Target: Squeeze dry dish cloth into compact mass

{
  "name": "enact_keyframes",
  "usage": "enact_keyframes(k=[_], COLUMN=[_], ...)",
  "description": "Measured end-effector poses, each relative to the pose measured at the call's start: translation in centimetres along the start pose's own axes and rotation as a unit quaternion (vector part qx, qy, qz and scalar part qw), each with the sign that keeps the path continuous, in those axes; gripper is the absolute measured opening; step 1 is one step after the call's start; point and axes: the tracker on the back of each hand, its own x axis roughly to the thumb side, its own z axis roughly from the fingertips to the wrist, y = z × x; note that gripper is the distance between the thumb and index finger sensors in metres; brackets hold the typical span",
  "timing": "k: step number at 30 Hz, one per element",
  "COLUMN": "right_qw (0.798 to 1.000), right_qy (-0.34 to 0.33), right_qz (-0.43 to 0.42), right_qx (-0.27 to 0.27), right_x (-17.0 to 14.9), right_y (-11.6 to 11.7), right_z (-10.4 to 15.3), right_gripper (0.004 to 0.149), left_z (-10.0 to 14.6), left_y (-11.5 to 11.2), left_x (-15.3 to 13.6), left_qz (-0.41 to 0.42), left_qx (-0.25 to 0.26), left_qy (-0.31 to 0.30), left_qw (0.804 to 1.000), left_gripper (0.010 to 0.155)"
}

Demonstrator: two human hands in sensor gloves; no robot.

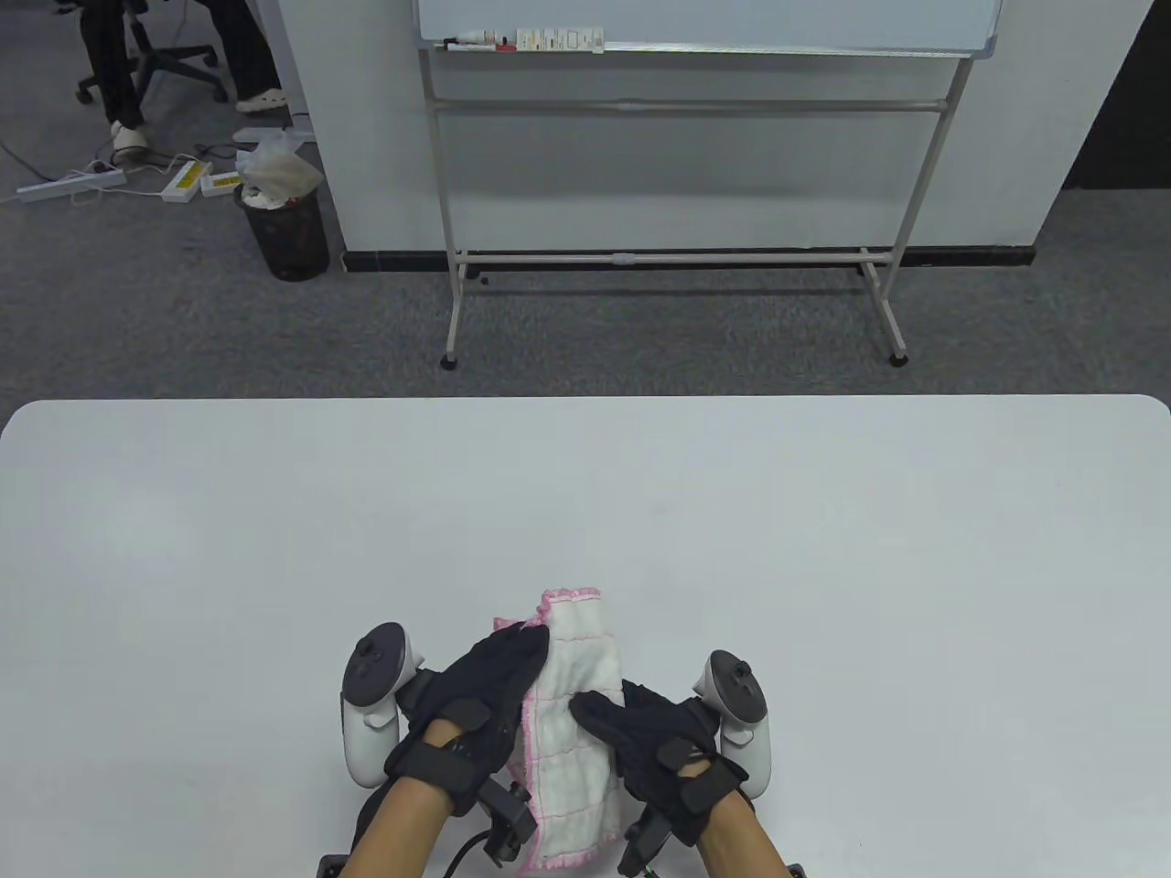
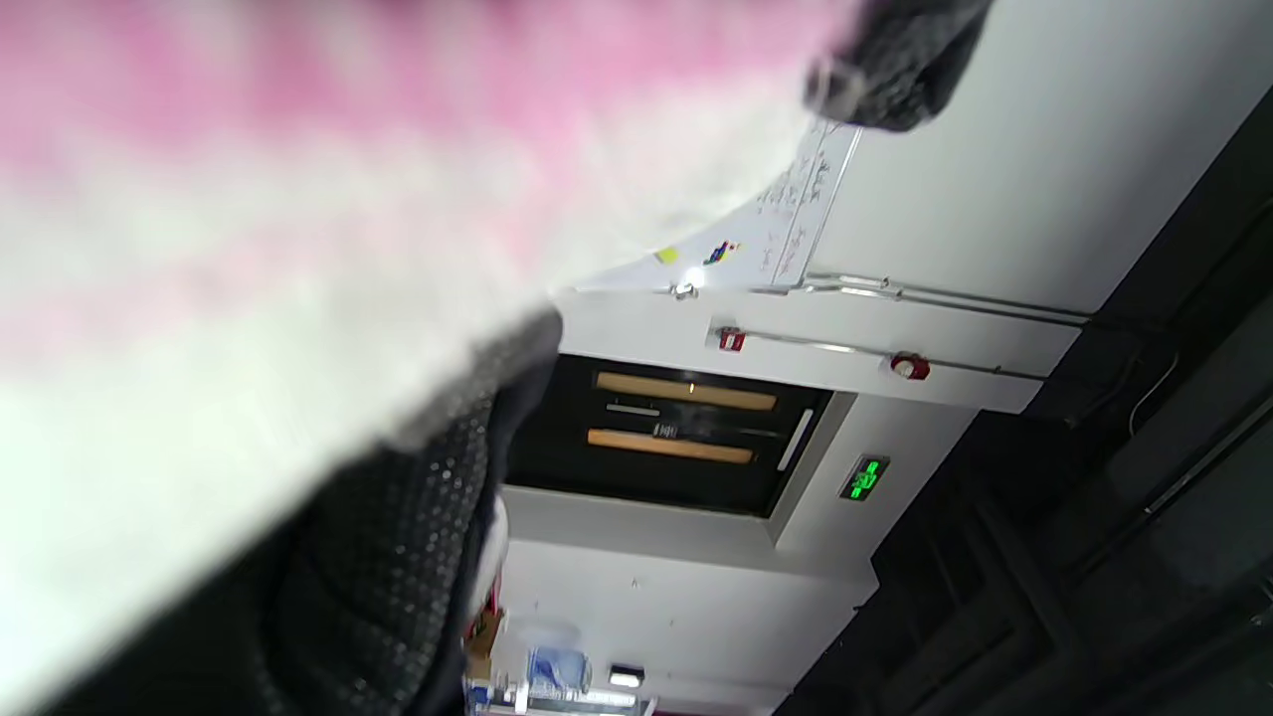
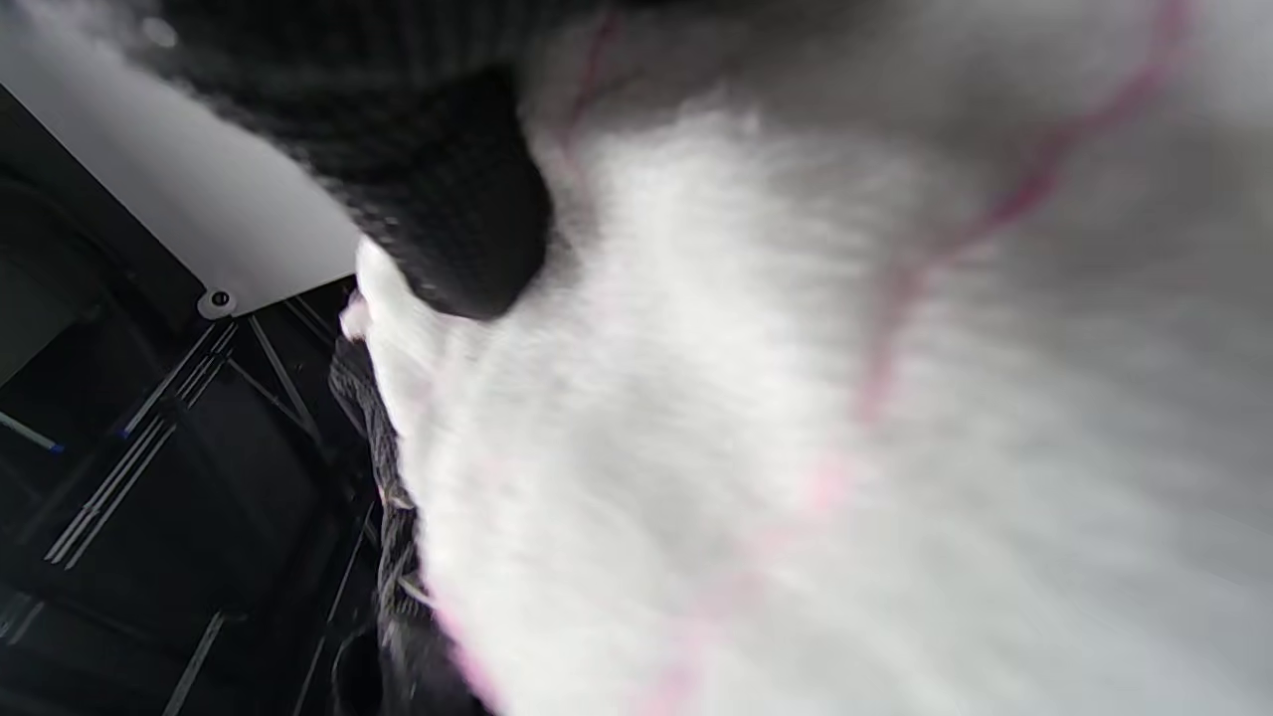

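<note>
2 gloved hands, left hand [image 1: 489,700] and right hand [image 1: 651,741], gripping the dish cloth [image 1: 572,722] sandwiched upright between them above the table [image 1: 823,549].

Black knit gloves, white-and-grey trackers [image 1: 370,704], black wrist straps, bare forearms.

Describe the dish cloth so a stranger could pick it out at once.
Look at the white table, near edge, middle. Between the left hand and right hand, both in black gloves, lies the dish cloth: fluffy white, pink stitched grid, frilly pink border, the only fabric there.
</note>
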Motion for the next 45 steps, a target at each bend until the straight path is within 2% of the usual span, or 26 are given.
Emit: enact_keyframes(k=[3, 6, 8, 12, 18, 20, 22, 24, 26, 28, 31, 32, 33, 36, 37, 38, 40, 43, 45], right_qw=[0.998, 0.996, 0.990, 0.964, 0.969, 0.971, 0.972, 0.972, 0.980, 0.987, 0.992, 0.993, 0.994, 0.992, 0.990, 0.985, 0.968, 0.945, 0.942], right_qy=[0.010, -0.002, 0.000, -0.019, -0.030, -0.026, -0.029, -0.050, -0.049, -0.039, -0.073, -0.081, -0.081, -0.095, -0.107, -0.127, -0.168, -0.199, -0.209], right_qz=[0.052, 0.072, 0.100, 0.194, 0.139, 0.153, 0.154, 0.137, 0.122, 0.116, 0.093, 0.081, 0.071, 0.077, 0.091, 0.118, 0.179, 0.245, 0.250], right_qx=[-0.044, -0.054, -0.100, -0.181, -0.201, -0.183, -0.176, -0.182, -0.149, -0.108, -0.044, -0.026, -0.008, 0.021, 0.014, -0.007, -0.048, -0.082, -0.081], right_x=[-0.1, 0.2, 0.8, 1.8, 1.6, 1.5, 1.3, 1.2, 1.0, 0.6, 0.2, 0.1, -0.1, -0.1, 0.2, 0.7, 1.4, 2.5, 2.8], right_y=[-0.5, -0.9, -1.1, -1.7, -1.8, -1.3, -0.6, 0.1, 0.9, 1.9, 3.4, 3.7, 4.0, 4.3, 4.3, 4.3, 4.1, 3.6, 3.5], right_z=[0.1, 0.2, 0.7, 1.4, 1.4, 1.2, 1.2, 1.1, 0.8, 0.4, -0.1, -0.2, -0.2, -0.3, -0.2, 0.0, 0.3, 1.0, 1.2], right_gripper=[0.054, 0.052, 0.052, 0.052, 0.053, 0.053, 0.054, 0.054, 0.055, 0.058, 0.076, 0.082, 0.086, 0.090, 0.088, 0.087, 0.083, 0.080, 0.080], left_z=[0.9, 2.1, 2.7, 3.5, 3.4, 3.1, 3.0, 2.9, 2.6, 2.6, 2.6, 2.6, 2.6, 2.4, 2.2, 2.0, 1.9, 2.3, 2.7], left_y=[0.6, 1.4, 1.9, 1.8, -0.2, -0.7, -1.1, -1.0, -0.7, -0.5, 0.0, 0.3, 0.9, 2.4, 2.9, 3.4, 4.2, 5.8, 6.5], left_x=[-0.4, -0.7, -0.8, -0.7, -0.7, -1.0, -1.4, -1.7, -2.1, -2.3, -2.7, -2.7, -2.8, -3.1, -3.4, -3.8, -4.4, -4.5, -4.4], left_qz=[-0.020, -0.103, -0.176, -0.291, -0.419, -0.473, -0.503, -0.515, -0.498, -0.500, -0.509, -0.499, -0.473, -0.431, -0.398, -0.338, -0.262, -0.280, -0.293], left_qx=[0.009, 0.043, 0.074, 0.134, 0.036, 0.005, -0.017, -0.026, -0.028, -0.032, -0.033, -0.022, -0.002, 0.015, 0.010, 0.000, 0.004, 0.048, 0.082], left_qy=[0.011, 0.021, -0.003, -0.070, -0.085, -0.087, -0.098, -0.091, -0.088, -0.090, -0.085, -0.089, -0.098, -0.073, -0.053, -0.020, -0.006, 0.008, 0.013], left_qw=[1.000, 0.994, 0.982, 0.945, 0.903, 0.877, 0.858, 0.852, 0.862, 0.860, 0.856, 0.862, 0.876, 0.899, 0.916, 0.941, 0.965, 0.959, 0.953], left_gripper=[0.063, 0.073, 0.074, 0.078, 0.079, 0.081, 0.086, 0.088, 0.089, 0.091, 0.091, 0.090, 0.088, 0.084, 0.081, 0.077, 0.068, 0.061, 0.057])
